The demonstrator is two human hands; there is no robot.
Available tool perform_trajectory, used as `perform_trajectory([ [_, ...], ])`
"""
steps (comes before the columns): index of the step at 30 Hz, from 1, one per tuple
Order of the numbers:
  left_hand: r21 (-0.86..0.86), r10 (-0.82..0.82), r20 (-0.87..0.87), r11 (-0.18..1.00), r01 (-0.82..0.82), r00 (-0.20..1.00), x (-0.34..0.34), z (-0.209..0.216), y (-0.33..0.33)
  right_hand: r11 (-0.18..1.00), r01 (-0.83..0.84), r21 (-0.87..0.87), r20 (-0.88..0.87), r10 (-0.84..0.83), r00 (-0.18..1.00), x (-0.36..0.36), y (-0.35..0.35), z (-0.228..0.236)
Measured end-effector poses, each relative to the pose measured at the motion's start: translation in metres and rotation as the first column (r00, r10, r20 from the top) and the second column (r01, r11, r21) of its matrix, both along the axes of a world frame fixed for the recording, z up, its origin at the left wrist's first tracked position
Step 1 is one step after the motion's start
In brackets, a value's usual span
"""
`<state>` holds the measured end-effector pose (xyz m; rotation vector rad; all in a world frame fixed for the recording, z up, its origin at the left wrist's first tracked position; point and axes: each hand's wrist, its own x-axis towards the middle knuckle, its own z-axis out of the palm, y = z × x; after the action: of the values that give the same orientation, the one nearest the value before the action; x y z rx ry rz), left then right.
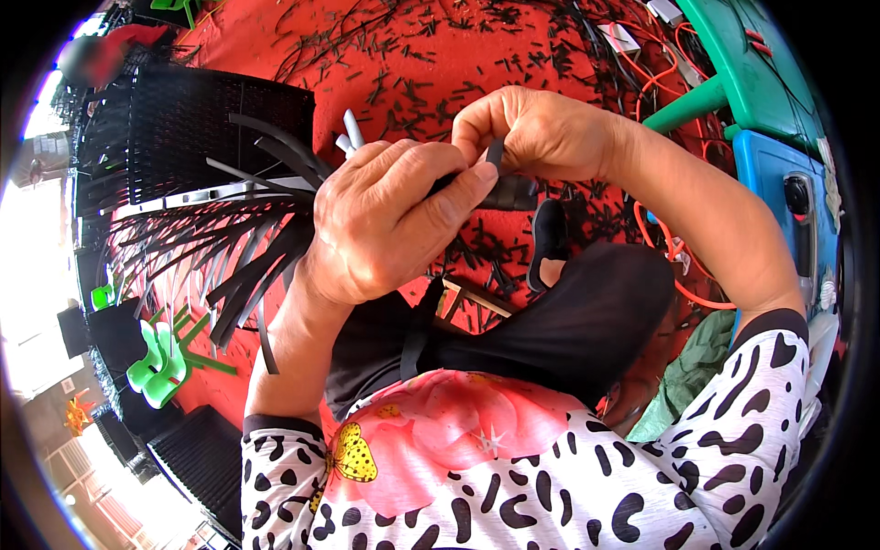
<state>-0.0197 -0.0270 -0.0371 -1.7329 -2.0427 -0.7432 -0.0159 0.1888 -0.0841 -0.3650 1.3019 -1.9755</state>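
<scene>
Your left hand (390, 220) sits raised in front of your chest, back of the hand to the camera, fingers curled shut around a black strip (509, 192), thumb pressed along it. Your right hand (536, 133) comes in from the right, wrist bent, fingers pinched closed on the same strip's upper end, touching your left fingertips. The strip runs between both hands, above your knee. A woven black panel (202, 137) with loose strips lies left on the red floor (440, 55).
</scene>
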Motion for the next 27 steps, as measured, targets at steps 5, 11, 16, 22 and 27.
perform_trajectory([
  [5,0.005,0.013,0.006,1.0,-0.013,1.0,0.001,0.001,0.0,0.96,-0.064,0.271,-0.177,0.115,0.978,-0.006,0.008,0.027],
  [11,0.011,0.0,-0.022,1.0,0.0,1.0,-0.001,-0.003,-0.003,0.851,-0.279,0.446,-0.372,0.459,0.806,-0.038,0.0,0.037],
  [16,0.028,0.003,-0.001,1.0,-0.003,1.0,-0.001,-0.002,-0.004,0.828,-0.367,0.424,-0.247,0.495,0.833,-0.042,-0.003,0.033],
  [22,0.033,0.007,-0.012,0.999,-0.007,1.0,0.0,-0.001,-0.002,0.937,-0.22,0.272,-0.217,0.283,0.934,-0.021,0.004,0.021],
  [27,0.05,0.016,-0.048,0.999,-0.014,0.999,0.001,-0.002,0.002,0.937,-0.038,0.347,-0.16,0.099,0.982,-0.002,0.008,0.02],
])
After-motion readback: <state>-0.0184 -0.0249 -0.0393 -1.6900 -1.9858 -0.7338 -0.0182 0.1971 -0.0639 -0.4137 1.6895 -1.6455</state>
